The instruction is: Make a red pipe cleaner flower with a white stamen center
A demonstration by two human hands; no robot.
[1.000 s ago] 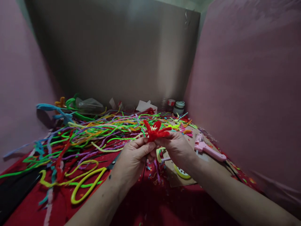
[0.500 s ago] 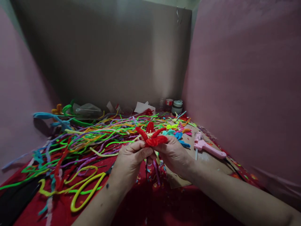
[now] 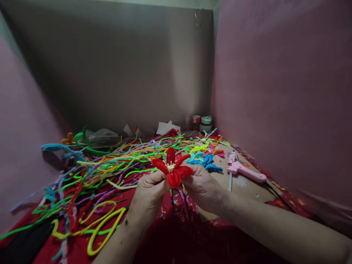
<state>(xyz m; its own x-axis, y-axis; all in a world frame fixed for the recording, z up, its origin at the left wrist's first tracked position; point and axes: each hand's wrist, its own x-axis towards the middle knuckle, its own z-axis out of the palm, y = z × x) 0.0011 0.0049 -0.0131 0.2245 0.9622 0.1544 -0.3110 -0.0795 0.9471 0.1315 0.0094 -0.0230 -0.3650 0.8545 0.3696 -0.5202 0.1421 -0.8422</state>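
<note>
A red pipe-cleaner flower (image 3: 172, 168) with a pale centre is held up between both hands, its petals spread toward me. My left hand (image 3: 148, 194) pinches it from the left and below. My right hand (image 3: 202, 187) grips its right petals with closed fingers. A thin dark stem (image 3: 172, 200) hangs down from under the flower between the hands. Both hands hover above the red cloth (image 3: 170, 238) at the near middle.
A tangle of coloured pipe cleaners (image 3: 104, 161) covers the left and middle of the table. A pink glue gun (image 3: 243, 171) lies on brown cardboard (image 3: 247, 187) at right, blue pipe-cleaner pieces (image 3: 205, 161) beside it. Small jars (image 3: 205, 124) stand at the back wall. Pink walls close both sides.
The flower has been turned so its open face points toward me, and both hands have drifted slightly left and lower. Blue pieces behind the right hand have come into sight.
</note>
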